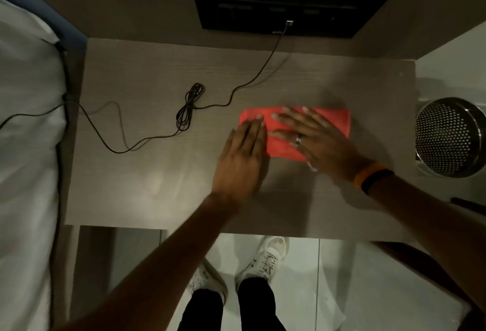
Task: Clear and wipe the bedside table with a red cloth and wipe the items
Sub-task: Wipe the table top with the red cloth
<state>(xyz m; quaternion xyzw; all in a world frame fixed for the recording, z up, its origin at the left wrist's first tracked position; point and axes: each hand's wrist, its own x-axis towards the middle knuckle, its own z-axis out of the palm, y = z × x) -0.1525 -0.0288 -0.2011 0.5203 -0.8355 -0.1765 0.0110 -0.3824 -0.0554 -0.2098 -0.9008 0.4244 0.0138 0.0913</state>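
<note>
A folded red cloth [331, 120] lies flat on the wooden bedside table [147, 186], right of its middle. My right hand [313, 141] rests palm-down on the cloth with fingers spread; it wears a ring and an orange and black wristband. My left hand [242, 157] lies flat beside it, its fingertips touching the cloth's left edge. Neither hand grips anything. A black cable [188, 110] with a bundled loop crosses the table's left half.
The cable runs from a black wall panel [289, 10] behind the table to the white bed [26, 120] on the left. A perforated metal bin [451, 137] stands on the floor to the right. My feet in white shoes [265, 262] stand below the front edge.
</note>
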